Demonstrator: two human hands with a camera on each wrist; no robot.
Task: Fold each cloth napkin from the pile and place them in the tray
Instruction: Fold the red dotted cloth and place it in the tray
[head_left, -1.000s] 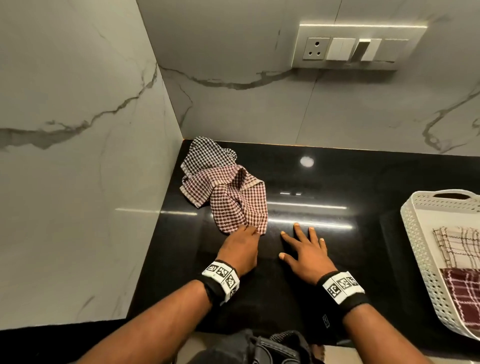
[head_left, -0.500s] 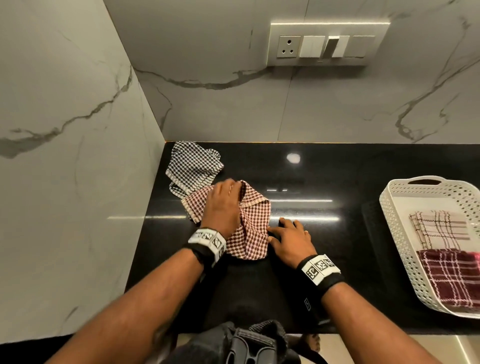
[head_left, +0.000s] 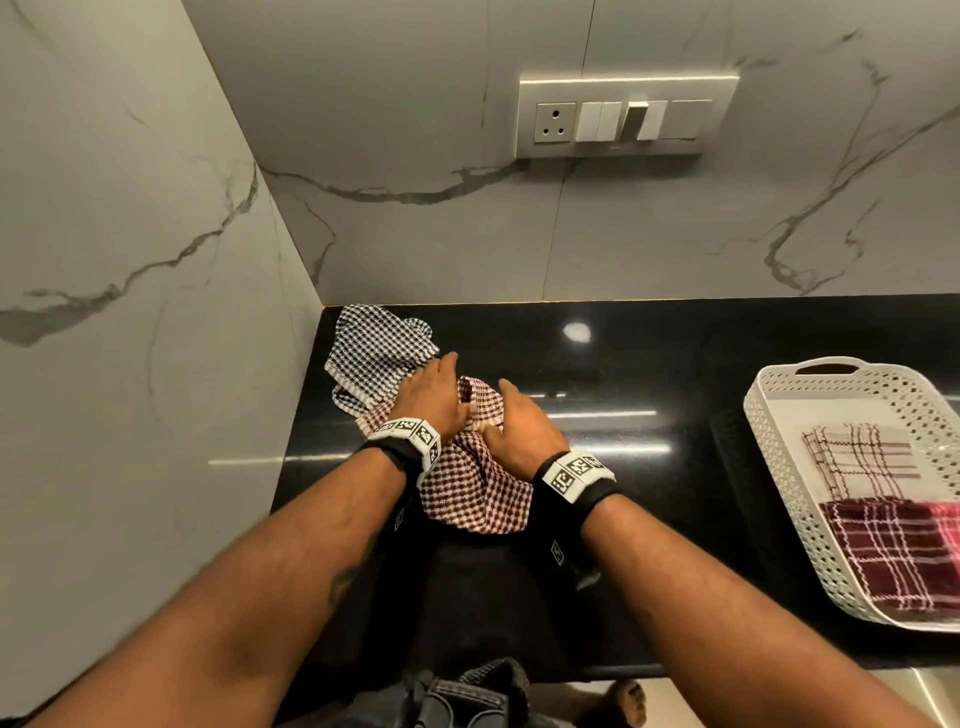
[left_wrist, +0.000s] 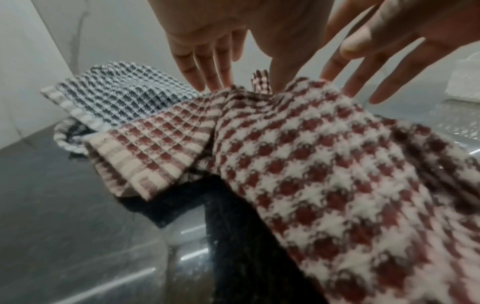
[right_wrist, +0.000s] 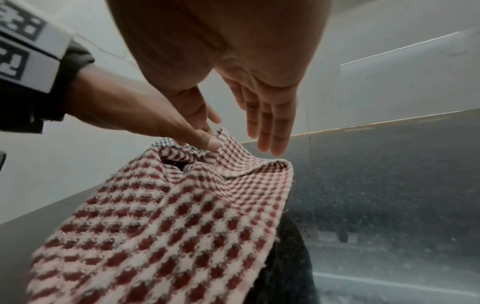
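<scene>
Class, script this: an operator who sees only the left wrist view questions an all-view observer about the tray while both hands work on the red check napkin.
Operator: I see only napkins and fingers. Where is the tray?
Observer: The white tray stands on the black counter, to the right of the right hand and apart from the red check napkin.
Operator: Is anything in it?
Observer: Two folded napkins, a pale plaid napkin and a dark red plaid napkin.
</scene>
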